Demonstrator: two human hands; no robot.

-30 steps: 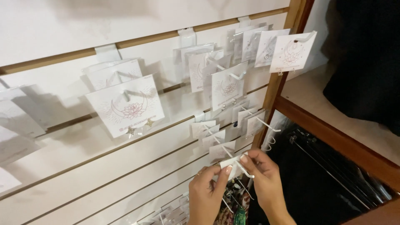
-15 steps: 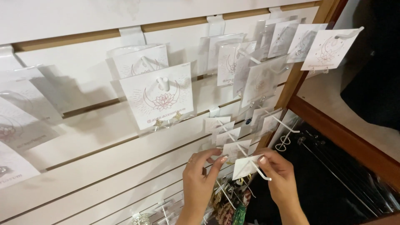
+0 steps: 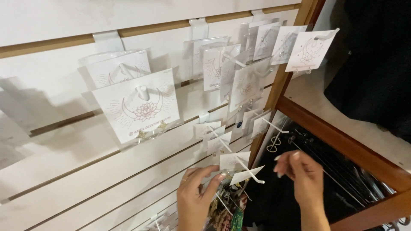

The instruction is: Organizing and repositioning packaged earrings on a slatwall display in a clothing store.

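A small white jewellery card (image 3: 245, 174) hangs near the tip of a white peg hook (image 3: 252, 176) low on the slatwall. My left hand (image 3: 198, 194) is just left of it, fingertips curled at the card's left edge; whether they pinch it is unclear. To the right of the hook, a short gap away, my right hand (image 3: 302, 173) holds nothing, its fingers loosely spread. More small cards (image 3: 213, 136) hang on hooks directly above.
Larger white cards with a lotus print (image 3: 139, 109) hang on hooks across the white slatwall (image 3: 64, 171). A wooden frame (image 3: 342, 145) borders a dark bin of metal hooks (image 3: 338, 171) on the right. Colourful items (image 3: 227, 214) hang below my hands.
My right hand has let go of the small card and drawn back to the right. The card now sits on the hook. The view has shifted down and closer.
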